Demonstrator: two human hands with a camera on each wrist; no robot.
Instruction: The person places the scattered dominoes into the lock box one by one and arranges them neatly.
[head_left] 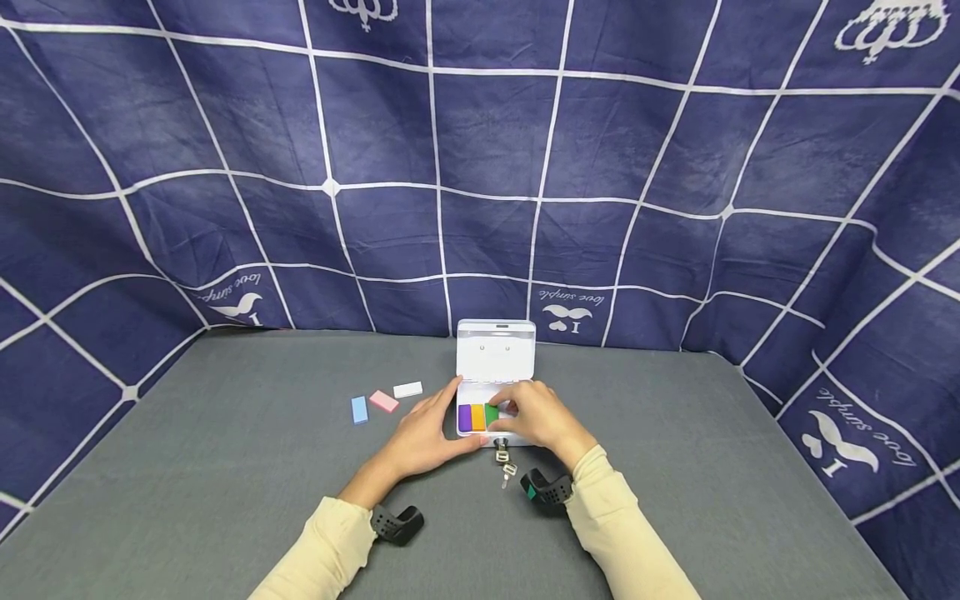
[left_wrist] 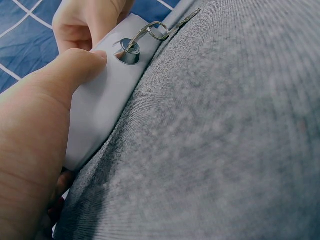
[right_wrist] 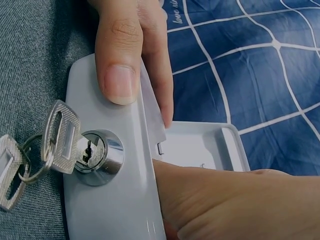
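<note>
A small white lock box [head_left: 496, 355] stands with its lid raised in the head view. My left hand [head_left: 422, 435] grips its left side, the thumb [left_wrist: 89, 65] lying on the front wall. Inside, my right hand [head_left: 537, 414] reaches down and pinches a green block [head_left: 491, 413]. Left of that, an orange block [head_left: 477, 417] and a purple block [head_left: 465, 418] stand side by side. A round metal lock [right_wrist: 102, 157] on the front wall has a key [right_wrist: 62, 135] in it, with a second key [right_wrist: 10, 172] hanging from the ring. The right fingertips are hidden in the right wrist view.
Left of the box, a blue block [head_left: 359, 409], a pink block [head_left: 384, 402] and a white block [head_left: 408, 389] lie on the grey table [head_left: 225, 483]. Behind the table hangs a dark blue cloth [head_left: 487, 150] with white lines.
</note>
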